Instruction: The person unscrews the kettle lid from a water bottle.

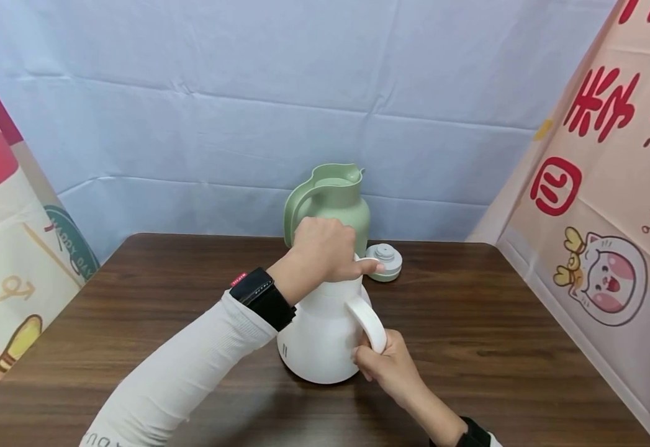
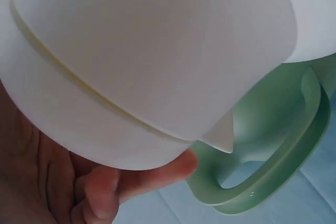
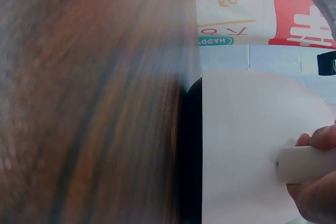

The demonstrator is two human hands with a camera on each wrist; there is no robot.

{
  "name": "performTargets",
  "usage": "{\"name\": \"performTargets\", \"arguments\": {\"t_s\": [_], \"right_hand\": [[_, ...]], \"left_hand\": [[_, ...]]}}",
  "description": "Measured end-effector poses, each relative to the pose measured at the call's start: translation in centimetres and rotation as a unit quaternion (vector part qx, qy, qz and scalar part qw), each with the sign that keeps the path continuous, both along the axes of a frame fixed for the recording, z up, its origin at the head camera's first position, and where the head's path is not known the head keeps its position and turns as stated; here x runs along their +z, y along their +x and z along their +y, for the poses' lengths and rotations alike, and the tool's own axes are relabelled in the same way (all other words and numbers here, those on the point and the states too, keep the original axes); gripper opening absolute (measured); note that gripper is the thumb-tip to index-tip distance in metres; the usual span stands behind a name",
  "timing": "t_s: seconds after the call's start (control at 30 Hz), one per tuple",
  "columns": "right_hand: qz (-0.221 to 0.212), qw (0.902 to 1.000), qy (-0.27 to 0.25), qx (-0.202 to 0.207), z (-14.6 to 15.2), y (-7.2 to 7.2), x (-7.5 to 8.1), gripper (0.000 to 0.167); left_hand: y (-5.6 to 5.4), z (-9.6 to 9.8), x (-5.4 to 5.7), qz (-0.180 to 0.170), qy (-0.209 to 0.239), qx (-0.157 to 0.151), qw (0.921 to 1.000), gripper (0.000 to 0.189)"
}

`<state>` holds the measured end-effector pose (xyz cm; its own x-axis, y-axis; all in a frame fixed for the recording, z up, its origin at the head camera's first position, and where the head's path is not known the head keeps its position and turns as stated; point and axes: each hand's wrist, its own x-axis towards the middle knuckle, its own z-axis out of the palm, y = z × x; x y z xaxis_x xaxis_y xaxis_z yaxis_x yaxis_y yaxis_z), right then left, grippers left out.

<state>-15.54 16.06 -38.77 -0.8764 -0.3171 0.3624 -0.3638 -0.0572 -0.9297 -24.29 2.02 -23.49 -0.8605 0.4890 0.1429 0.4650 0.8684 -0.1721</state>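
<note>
A white thermos jug (image 1: 319, 341) stands upright on the brown table. My left hand (image 1: 327, 248) lies over its mouth from above, fingers bent at the top and thumb stretched over the rim toward the right. In the left wrist view curled fingers (image 2: 102, 190) show beside the jug's collar and pointed spout (image 2: 223, 135); what lies under the palm is hidden. With my right hand (image 1: 388, 366) I grip the lower part of the jug's handle (image 1: 369, 323). The right wrist view has that hand's fingers wrapped round the white handle (image 3: 304, 164), close to the jug's body.
Right behind the white jug is a green jug (image 1: 352, 214), its handle to the left. A round white-and-green lid (image 1: 385, 262) sits on the table (image 1: 459, 323) beside it. Pale blue cloth (image 1: 235, 124) hangs at the back, and printed cloths (image 1: 593, 217) flank both sides.
</note>
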Motion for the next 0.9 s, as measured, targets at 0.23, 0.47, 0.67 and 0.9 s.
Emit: {"name": "performTargets", "arguments": {"t_s": [0.23,0.47,0.67,0.9], "right_hand": [[0.008,1.0000,0.004,0.001,0.3,0.0,0.0,0.028],[0.008,1.0000,0.004,-0.003,0.5,0.0,0.0,0.029],[0.005,0.9999,0.007,-0.008,0.5,0.0,0.0,0.028],[-0.001,1.0000,0.008,-0.003,0.4,-0.1,0.1,0.030]], "left_hand": [[-0.5,0.1,0.2,0.015,-0.019,0.000,0.9997,0.066],[-0.9,-0.2,0.5,0.001,-0.009,0.005,1.0000,0.066],[-1.1,-0.4,0.2,0.001,0.021,0.021,0.9996,0.068],[-1.4,-0.5,0.0,-0.013,0.053,0.077,0.9955,0.069]]}}
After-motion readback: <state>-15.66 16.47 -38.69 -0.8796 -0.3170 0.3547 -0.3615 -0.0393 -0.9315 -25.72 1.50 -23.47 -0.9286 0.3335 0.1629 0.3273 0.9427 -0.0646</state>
